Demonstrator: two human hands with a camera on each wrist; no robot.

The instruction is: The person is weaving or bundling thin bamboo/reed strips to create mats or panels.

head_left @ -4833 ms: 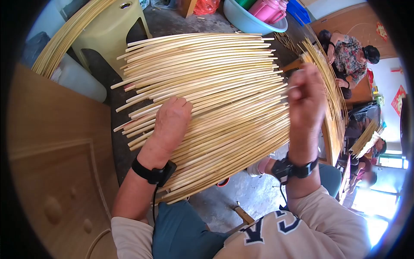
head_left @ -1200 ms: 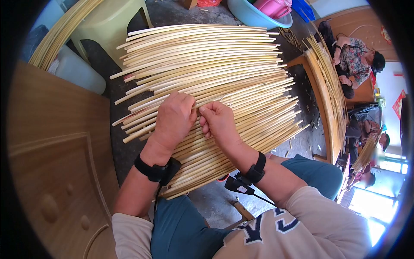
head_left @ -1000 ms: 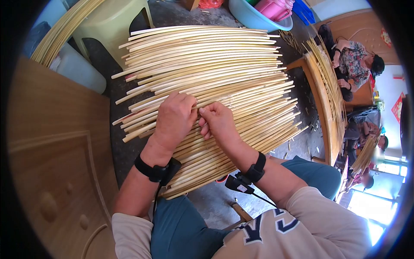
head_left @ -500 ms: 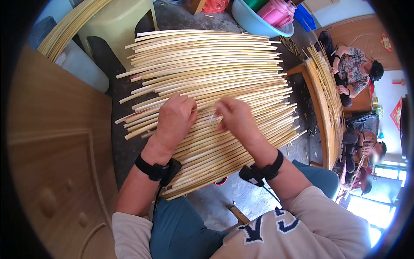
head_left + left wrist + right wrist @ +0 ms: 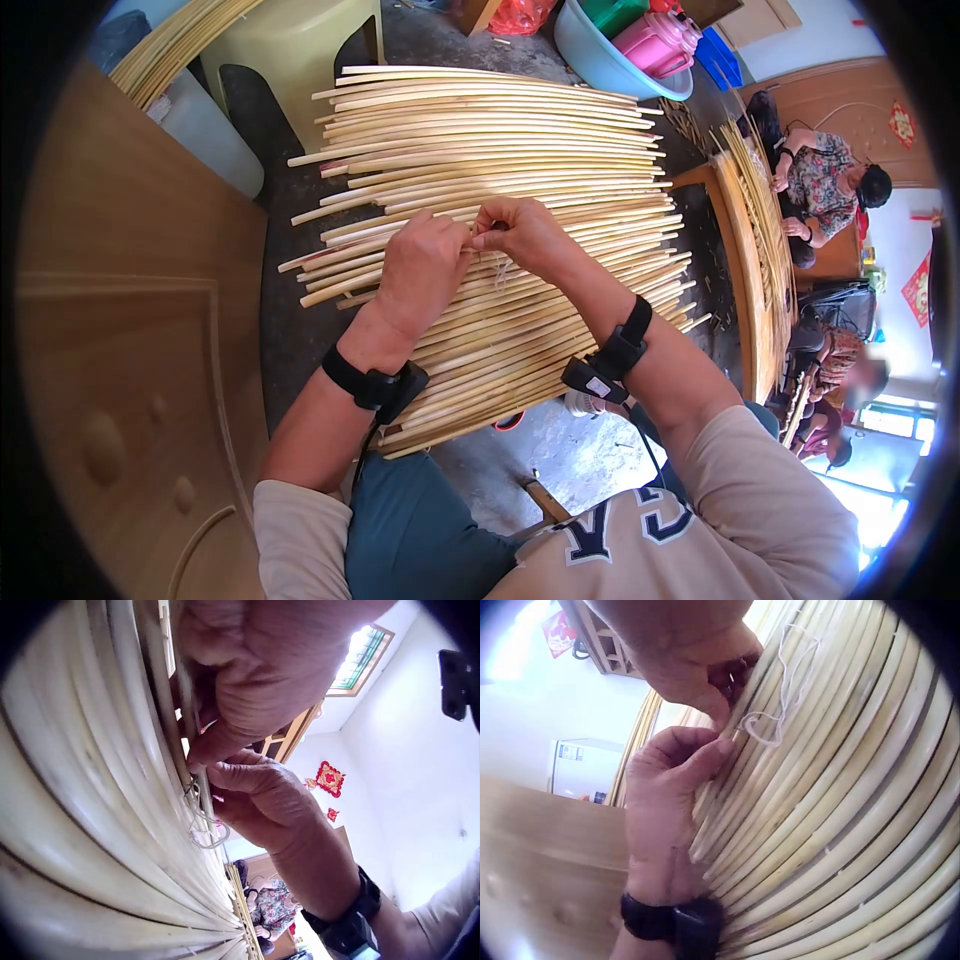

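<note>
Many pale slender sticks [image 5: 560, 330] lie side by side in a broad, slightly curved sheet in front of the person. My left hand [image 5: 425, 265] rests on the sheet with curled fingers, its thumb and fingertips gripping one stick [image 5: 739, 712] in the right wrist view. Right against those fingertips, my right hand [image 5: 525, 235] pinches thin white string [image 5: 784, 694]; the pinch itself is partly hidden. The string's slack loops trail over the neighbouring sticks. In the left wrist view, a string loop [image 5: 208, 831] hangs just beside the right thumb.
A wooden panel [image 5: 130, 350] stands at the left, and a cream plastic stool [image 5: 285, 60] behind the sheet. A blue basin [image 5: 590, 55] holds a pink flask. A wooden bench [image 5: 735, 260] bearing more sticks is at the right, with other people seated beyond.
My right hand, earlier raised at far right, came in to the left hand, drew slightly away half a second ago, and is now back at its fingertips. The left hand stayed on the sticks.
</note>
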